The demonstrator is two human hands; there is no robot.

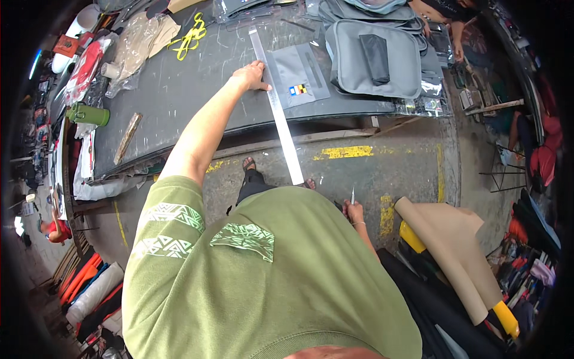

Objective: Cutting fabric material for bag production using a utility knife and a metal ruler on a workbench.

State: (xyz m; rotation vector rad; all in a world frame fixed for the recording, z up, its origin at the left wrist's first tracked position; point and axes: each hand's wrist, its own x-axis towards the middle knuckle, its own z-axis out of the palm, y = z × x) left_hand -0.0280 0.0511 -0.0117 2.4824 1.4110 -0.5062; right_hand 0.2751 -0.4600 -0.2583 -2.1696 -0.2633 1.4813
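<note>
- Head view, far L: green bottle [89,114] at the edge of dark table [179,90]; a knock could send it over
- Mottled stick [128,139] nr table front, loose yellow strap [190,39] farther back
- L hand [250,76] down on ruler, fingers spread, not wrapped round it, thumb on its face
- Long metal ruler [277,107] on table along L side of grey panel, nr end poking out past table edge twd the shirt; if body bumps that end, ruler'd prob swing, b/c only one hand's on it
- Grey panel [290,69] w/ small multicolour patch [298,90], flat on table btwn ruler & bag; could skew if ruler drags it
- R hand [354,212] low, off table, closed round slim pale tool [353,195]; pen or blade, can't tell; if sharp, might nick leg
- Grey bag [403,63] just R of panel; if shoved L, could push panel askew
- Far R: brown sheet [445,251], part rolled
</note>
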